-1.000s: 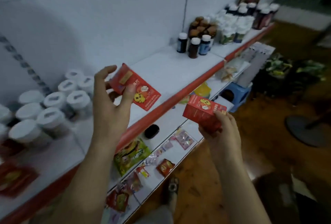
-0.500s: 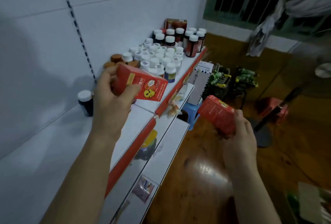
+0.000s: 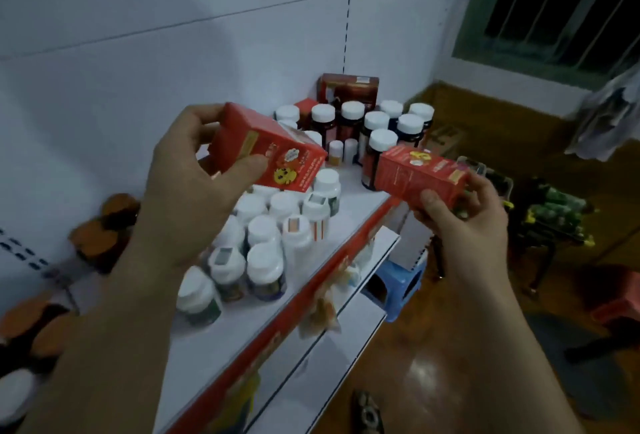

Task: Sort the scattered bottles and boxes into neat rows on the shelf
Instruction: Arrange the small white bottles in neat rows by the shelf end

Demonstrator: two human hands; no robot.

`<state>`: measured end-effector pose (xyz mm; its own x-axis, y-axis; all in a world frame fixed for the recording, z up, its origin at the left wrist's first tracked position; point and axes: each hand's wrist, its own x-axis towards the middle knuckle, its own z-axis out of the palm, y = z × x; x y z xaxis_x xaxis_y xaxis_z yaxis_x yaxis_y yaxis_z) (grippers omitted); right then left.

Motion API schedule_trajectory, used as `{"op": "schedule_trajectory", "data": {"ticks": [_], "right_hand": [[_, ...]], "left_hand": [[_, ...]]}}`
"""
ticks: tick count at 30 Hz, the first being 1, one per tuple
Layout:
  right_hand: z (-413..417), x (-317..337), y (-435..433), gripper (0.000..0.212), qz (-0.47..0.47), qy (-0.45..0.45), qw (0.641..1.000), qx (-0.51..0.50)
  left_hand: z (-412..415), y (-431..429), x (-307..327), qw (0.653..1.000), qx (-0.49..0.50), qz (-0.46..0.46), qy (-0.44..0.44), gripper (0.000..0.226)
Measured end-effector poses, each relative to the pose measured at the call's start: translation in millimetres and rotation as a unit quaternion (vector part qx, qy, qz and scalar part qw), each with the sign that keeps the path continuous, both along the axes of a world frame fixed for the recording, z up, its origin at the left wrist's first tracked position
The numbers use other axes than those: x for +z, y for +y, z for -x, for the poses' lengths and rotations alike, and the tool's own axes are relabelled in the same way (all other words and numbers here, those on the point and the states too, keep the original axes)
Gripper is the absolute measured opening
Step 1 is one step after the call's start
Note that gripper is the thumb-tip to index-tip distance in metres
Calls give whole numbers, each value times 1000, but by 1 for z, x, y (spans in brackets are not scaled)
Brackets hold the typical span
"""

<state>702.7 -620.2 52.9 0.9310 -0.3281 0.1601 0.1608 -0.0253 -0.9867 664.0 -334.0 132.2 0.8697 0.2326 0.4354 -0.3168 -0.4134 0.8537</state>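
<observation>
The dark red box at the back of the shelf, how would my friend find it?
Follow the top shelf with the red front edge to its far end against the wall. Behind the dark bottles with white caps stands the dark red box. It is the biggest box there, rising above their round caps.

The shelf (image 3: 353,218) runs from 7 o'clock toward 1 o'clock, with the wall (image 3: 173,52) along its left. On it, short bottles (image 3: 266,243) cluster at the centre. Taller bottles (image 3: 377,125) stand behind them at 12 o'clock, and an upright box (image 3: 349,88) stands behind those at the far end. Jars (image 3: 100,236) sit at 9 o'clock (partly hidden by the forearm). The left hand (image 3: 187,198) holds the left carton (image 3: 273,153) above the short bottles. The right hand (image 3: 474,225) holds the right carton (image 3: 419,173) at its 3 o'clock, over the shelf's front edge. A lower shelf (image 3: 367,281) juts out beneath, and a stool (image 3: 401,284) stands on the floor by its far end.
</observation>
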Motion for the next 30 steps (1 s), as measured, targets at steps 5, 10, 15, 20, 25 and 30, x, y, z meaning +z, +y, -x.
{"op": "schedule_trajectory", "data": {"ticks": [5, 10, 15, 20, 25, 30], "right_hand": [[-129, 51, -25, 54, 155, -72, 977, 127], [-221, 77, -15, 64, 349, -121, 883, 287], [-260, 69, 26, 68, 541, -160, 705, 430], [-270, 48, 58, 56, 621, -165, 576, 506], [-316, 66, 58, 30, 595, -191, 578, 524], [-338, 71, 74, 29, 714, -246, 347, 557]], "left_hand": [[-64, -57, -14, 997, -28, -42, 59, 52], [-94, -109, -55, 978, -22, -179, 102, 65], [-115, -122, -79, 946, 38, -290, 142, 67], [-122, -128, -92, 919, 93, -343, 168, 68], [-135, -137, -97, 898, 161, -366, 184, 67], [-142, -149, -96, 890, 201, -341, 226, 64]]}}
